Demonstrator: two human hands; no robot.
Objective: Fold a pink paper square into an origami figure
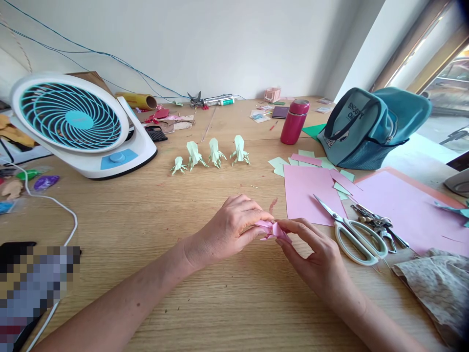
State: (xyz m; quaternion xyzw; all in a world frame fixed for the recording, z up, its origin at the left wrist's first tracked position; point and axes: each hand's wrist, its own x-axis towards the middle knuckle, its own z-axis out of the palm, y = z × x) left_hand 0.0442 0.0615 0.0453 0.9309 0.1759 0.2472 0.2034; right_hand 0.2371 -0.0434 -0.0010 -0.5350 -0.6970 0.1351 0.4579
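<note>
A small folded pink paper piece (271,230) sits just above the wooden tabletop (146,220), pinched from both sides: the left hand (234,227) grips its left end with closed fingertips, the right hand (311,254) clamps its right end. Just right lie white-handled scissors (357,237) on a pink sheet (306,193); four pale green origami figures (210,154) stand beyond

Four green paper figures (211,155), one scissors (357,237)
</note>
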